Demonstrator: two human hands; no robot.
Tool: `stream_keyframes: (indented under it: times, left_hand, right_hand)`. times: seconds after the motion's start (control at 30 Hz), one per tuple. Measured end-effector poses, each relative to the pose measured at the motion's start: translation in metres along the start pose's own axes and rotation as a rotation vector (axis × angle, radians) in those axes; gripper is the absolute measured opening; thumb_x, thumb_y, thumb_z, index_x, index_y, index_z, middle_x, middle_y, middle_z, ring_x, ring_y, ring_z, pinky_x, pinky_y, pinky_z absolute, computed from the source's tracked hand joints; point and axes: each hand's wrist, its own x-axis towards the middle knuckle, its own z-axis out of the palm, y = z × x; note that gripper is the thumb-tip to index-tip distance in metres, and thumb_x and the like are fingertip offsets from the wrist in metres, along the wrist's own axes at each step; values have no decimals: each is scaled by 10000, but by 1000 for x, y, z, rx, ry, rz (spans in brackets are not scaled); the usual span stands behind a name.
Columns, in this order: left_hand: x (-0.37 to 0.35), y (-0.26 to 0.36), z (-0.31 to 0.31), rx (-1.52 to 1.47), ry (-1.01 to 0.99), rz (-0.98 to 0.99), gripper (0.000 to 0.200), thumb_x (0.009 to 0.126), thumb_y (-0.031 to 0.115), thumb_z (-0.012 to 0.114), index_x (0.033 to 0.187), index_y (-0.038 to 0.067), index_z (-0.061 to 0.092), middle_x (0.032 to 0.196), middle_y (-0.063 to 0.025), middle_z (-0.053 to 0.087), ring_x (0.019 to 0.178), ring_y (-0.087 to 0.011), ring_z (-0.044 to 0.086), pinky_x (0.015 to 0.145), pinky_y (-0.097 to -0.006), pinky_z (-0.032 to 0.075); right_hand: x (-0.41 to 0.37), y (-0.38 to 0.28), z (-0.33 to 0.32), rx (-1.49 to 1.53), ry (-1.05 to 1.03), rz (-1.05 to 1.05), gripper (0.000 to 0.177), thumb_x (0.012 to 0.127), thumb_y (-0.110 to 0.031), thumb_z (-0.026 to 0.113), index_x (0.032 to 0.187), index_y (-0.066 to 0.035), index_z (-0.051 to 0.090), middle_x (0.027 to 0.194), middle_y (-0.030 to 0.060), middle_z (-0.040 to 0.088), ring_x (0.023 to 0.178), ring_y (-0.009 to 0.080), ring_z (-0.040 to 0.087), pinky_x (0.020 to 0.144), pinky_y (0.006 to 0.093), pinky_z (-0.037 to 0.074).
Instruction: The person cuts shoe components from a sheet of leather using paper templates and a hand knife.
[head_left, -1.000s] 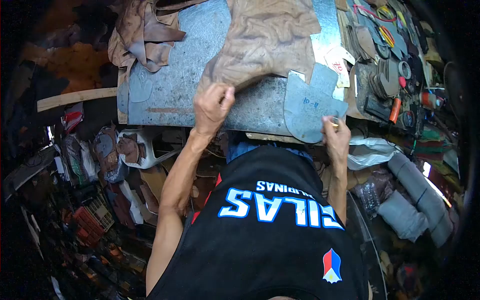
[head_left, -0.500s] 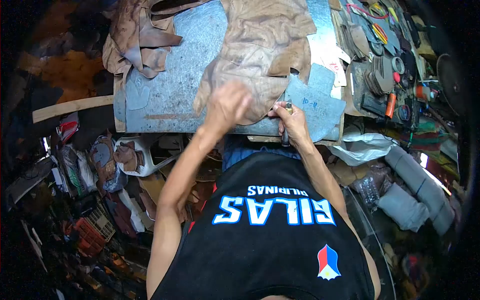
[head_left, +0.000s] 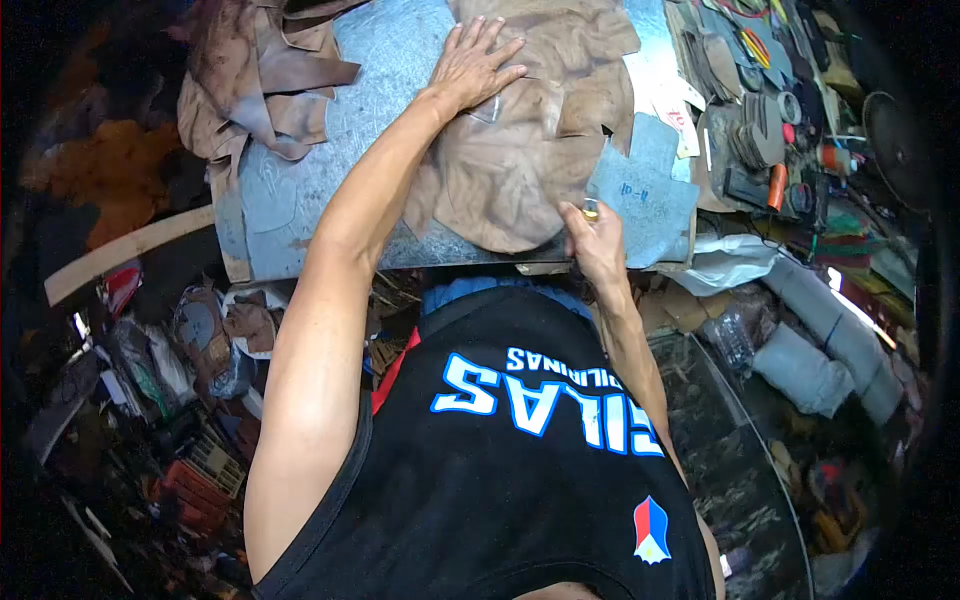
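My left hand [head_left: 475, 65] lies with its fingers spread on the wrinkled brown leather [head_left: 510, 190], near the upper part of the piece. Near the table's front edge, at the lower right rim of that leather, my right hand [head_left: 597, 245] is closed around a slim tool [head_left: 590, 208]. Only a small brass-coloured part of the tool shows above the fingers, so its exact kind cannot be made out. Just right of this hand lies a grey flat template [head_left: 645, 190] with handwritten marks.
More brown leather [head_left: 245, 80] is heaped at the table's left. A rounded grey template [head_left: 268, 190] lies on the scratched metal tabletop [head_left: 385, 60]. Stacked cut pieces [head_left: 762, 130] and an orange-handled item [head_left: 777, 187] sit at the right. A white plastic sheet [head_left: 730, 265] hangs beside the table.
My left hand has moved up and away from me, from a blurred position over the lower leather to lying flat higher up. My right hand, still holding the tool, has shifted slightly.
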Motion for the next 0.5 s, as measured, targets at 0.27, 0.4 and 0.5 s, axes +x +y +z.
stream_keyframes:
  times: [0.27,0.4,0.5]
  left_hand:
    - [0,2,3,-21,52,3,575,951,592,392,1428,280,457,1552,-120,291,1453,-335,194,1168,-523,123]
    - [-1,3,7,-67,108,36,599,938,536,463,1430,194,457,1515,-165,339,1432,-373,224,1158,-547,134]
    - [-37,47,-29,-157,79,131,650,880,458,589,1416,112,463,1483,-233,355,1396,-418,264,1142,-587,145]
  right_hand:
    - [-72,15,-41,14,112,159,197,909,-211,645,825,-55,560,518,-1,513,417,85,462,397,246,351]
    - [-72,47,-23,105,298,208,169,922,-185,607,870,-24,589,552,0,523,441,89,464,425,247,381]
    - [-72,48,-12,0,413,117,201,913,-221,606,905,-20,606,566,-1,534,434,96,494,408,265,388]
